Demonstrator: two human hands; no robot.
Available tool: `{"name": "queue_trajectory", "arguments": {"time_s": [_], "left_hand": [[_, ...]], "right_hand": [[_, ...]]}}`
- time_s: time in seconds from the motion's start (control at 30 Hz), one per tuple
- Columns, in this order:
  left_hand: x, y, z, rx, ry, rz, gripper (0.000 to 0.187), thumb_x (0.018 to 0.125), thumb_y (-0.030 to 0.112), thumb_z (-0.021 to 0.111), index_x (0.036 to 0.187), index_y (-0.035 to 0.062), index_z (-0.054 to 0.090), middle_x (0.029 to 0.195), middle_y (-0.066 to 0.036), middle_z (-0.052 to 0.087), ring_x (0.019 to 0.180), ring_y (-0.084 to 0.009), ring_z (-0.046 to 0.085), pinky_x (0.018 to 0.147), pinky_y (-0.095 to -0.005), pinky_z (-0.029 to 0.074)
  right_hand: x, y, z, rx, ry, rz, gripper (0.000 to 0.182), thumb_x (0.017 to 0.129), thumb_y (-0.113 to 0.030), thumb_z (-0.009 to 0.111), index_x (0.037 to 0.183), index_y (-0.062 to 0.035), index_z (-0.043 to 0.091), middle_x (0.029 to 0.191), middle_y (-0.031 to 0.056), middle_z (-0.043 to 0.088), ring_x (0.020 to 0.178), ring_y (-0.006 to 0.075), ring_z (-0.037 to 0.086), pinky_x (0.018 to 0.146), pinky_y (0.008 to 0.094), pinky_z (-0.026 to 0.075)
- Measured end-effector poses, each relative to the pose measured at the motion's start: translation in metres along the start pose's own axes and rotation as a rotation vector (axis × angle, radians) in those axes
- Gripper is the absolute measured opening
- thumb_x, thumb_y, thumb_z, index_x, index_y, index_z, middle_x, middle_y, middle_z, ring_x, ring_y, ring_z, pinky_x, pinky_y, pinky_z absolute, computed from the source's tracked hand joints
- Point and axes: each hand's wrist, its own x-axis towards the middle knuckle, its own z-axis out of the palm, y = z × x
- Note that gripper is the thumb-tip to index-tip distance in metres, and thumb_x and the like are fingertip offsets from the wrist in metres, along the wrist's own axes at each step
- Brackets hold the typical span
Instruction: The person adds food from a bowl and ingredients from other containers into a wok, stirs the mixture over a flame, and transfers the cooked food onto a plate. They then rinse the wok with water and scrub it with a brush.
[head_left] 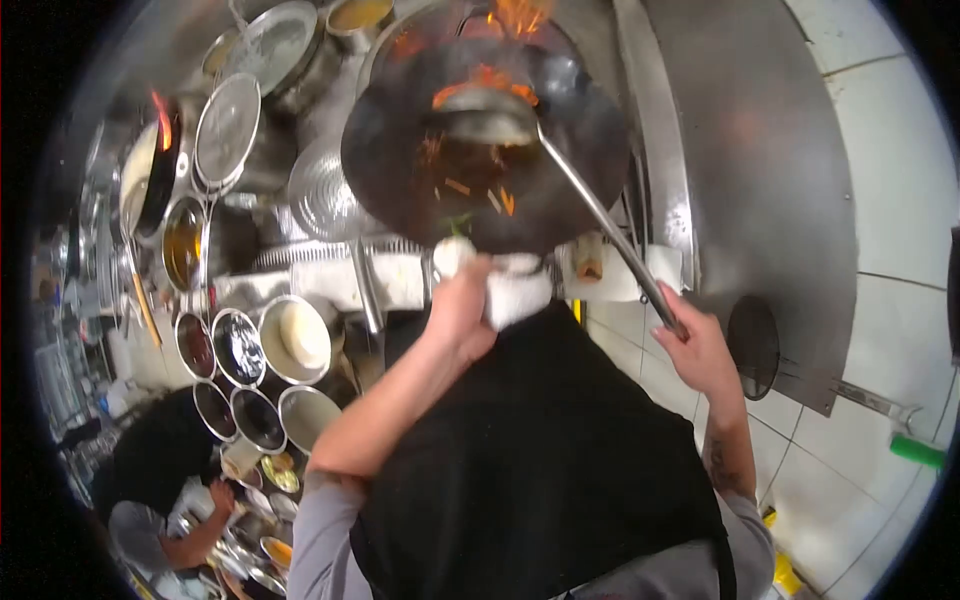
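Observation:
A dark wok [385, 150] stands over the burner, with orange flame [485, 75] at its far side. Strips of orange and pale food [507, 203] and a bit of green lie inside. My left hand [463, 312] is closed around a folded white cloth [520, 295] at the wok's near rim; whatever the cloth covers is hidden. In my right hand [697, 345] is the long handle of a metal ladle [598, 208]. The ladle's bowl sits over the middle of the wok, somewhat blurred.
Several steel pots of sauces, one with a pale content [303, 336], stand at the left. Behind them are a strainer [228, 130] and a perforated metal pan [328, 190]. A co-worker's arm [205, 535] shows at lower left. A steel panel [760, 150] lies right of the wok.

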Motion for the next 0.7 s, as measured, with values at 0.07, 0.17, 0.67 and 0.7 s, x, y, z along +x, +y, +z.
{"name": "queue_trajectory", "arguments": {"time_s": [0.07,0.17,0.67,0.7], "left_hand": [[0.034,0.002,0.001,0.031,-0.012,0.099,0.021,0.093,0.008,0.053,0.108,-0.0056,0.053,0.103,-0.018,0.062,0.097,-0.0338,0.066,0.085,-0.0507,0.056],[0.073,0.023,0.023,0.106,0.059,0.132,0.018,0.093,0.011,0.053,0.105,-0.0026,0.055,0.098,-0.017,0.066,0.088,-0.03,0.069,0.084,-0.0446,0.056],[0.046,-0.004,-0.012,0.088,0.001,0.14,0.027,0.09,0.009,0.054,0.114,-0.0025,0.052,0.107,-0.019,0.064,0.095,-0.0326,0.068,0.087,-0.0469,0.056],[0.038,-0.005,-0.011,0.1,-0.007,0.186,0.027,0.09,0.008,0.054,0.114,-0.0032,0.052,0.107,-0.019,0.063,0.094,-0.0323,0.068,0.087,-0.0468,0.056]], "right_hand": [[-0.01,0.002,0.0,-0.07,-0.078,0.114,0.061,0.087,-0.004,0.064,0.145,-0.0119,0.047,0.088,0.0204,0.068,0.068,0.01,0.056,0.07,0.0288,0.048],[0.038,0.011,0.008,-0.199,0.039,-0.019,0.065,0.088,-0.005,0.062,0.147,-0.025,0.043,0.096,0.0237,0.067,0.077,0.0308,0.068,0.075,0.0372,0.051],[0.064,-0.02,0.018,-0.13,0.072,0.012,0.053,0.093,-0.007,0.059,0.144,-0.0144,0.048,0.083,0.0095,0.063,0.069,0.0131,0.052,0.071,0.0274,0.046],[0.043,-0.018,0.005,-0.086,0.064,0.035,0.05,0.093,-0.007,0.059,0.142,-0.0142,0.051,0.083,0.0063,0.062,0.069,0.0102,0.051,0.069,0.0261,0.045]]}}
